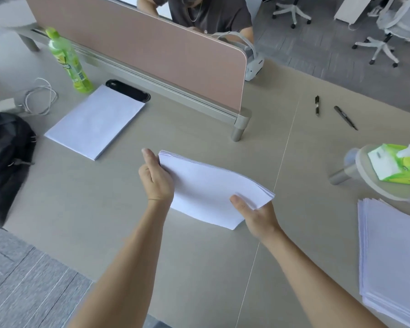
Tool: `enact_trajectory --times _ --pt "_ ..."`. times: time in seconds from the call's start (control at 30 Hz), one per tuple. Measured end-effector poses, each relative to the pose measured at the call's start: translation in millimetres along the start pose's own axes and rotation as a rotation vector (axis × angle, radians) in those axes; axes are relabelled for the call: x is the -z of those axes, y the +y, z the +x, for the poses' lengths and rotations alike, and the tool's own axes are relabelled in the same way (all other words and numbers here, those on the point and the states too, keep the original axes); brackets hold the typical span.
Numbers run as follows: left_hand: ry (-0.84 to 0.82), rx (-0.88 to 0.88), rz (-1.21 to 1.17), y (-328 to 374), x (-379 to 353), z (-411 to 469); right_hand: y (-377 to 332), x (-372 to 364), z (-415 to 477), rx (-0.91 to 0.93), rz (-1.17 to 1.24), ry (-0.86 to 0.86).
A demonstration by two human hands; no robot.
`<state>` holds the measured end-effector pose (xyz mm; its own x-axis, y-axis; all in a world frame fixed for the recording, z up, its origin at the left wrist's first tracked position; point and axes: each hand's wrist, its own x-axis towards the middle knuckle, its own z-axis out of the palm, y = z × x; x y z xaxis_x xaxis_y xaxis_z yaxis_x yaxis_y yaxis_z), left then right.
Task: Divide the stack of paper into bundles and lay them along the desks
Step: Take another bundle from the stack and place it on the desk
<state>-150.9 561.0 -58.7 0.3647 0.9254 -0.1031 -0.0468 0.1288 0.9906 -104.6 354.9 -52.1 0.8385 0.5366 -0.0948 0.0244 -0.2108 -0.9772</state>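
A white paper bundle [206,188] sags mid-frame; a flat bundle [95,121] lies upper left, the loose stack [393,254] lower right.

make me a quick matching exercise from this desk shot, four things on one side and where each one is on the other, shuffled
Things:
1. green bottle
2. paper bundle
3. two pens
4. tissue pack

Places:
A. on the raised round shelf at the right
B. held in the left hand and right hand
C. standing upright by the pink divider, far left
D. lying flat on the desk, right of the divider's end

Pairs: 1-C, 2-B, 3-D, 4-A
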Motion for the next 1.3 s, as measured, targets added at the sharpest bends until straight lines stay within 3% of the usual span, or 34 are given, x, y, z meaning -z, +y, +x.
enact_trajectory --times 0.2,0.43,0.57,0.77,0.87,1.13,1.3 --pt "-0.039 0.064 0.030 1 -6 9 22 12 2 -0.100 -0.087 -0.019" --pt "-0.046 0.112 0.167 -4 -24 33 44 31 9 -0.164 -0.322 0.077" --pt "-0.236 0.211 0.334 -21 -35 59 62 41 39 -0.215 -0.316 0.175" --pt "-0.590 0.459 0.575 -84 -51 70 108 57 71 -0.524 -0.235 0.188" --pt "-0.682 0.436 0.744 -93 -69 59 118 58 86 -0.635 -0.202 0.179" --pt "-0.684 0.343 0.920 -124 -106 52 163 81 105 -0.782 -0.264 0.230" --pt "-0.688 0.280 1.046 -130 -114 47 132 75 112 -0.844 -0.406 0.325"
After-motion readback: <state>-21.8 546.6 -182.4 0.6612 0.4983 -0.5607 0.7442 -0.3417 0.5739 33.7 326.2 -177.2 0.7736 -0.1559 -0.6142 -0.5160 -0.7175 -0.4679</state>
